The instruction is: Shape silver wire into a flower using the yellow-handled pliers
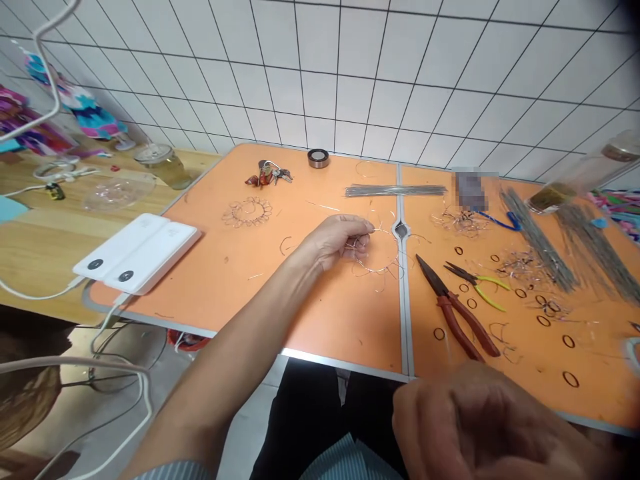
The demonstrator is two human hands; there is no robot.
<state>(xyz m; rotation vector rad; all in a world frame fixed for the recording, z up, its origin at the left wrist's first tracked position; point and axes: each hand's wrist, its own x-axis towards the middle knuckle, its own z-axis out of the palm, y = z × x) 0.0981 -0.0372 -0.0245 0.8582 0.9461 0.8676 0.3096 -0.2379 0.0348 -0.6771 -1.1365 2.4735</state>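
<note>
My left hand is closed in a pinch on a thin wire ring with loose wire ends around it, held over the middle of the orange table. Close to the camera at bottom right, my right hand has its fingers curled in. Whatever it may hold is hidden. A second wire ring with looped edges lies flat to the left. Red-handled pliers and smaller yellow-handled pliers rest on the right half of the table, beyond my right hand.
A bundle of straight wires lies across the table's metal seam; more wire bundles lie at right among tangled wire bits and several small dark rings. Keys, a tape roll, a white charging box and a jar stand around.
</note>
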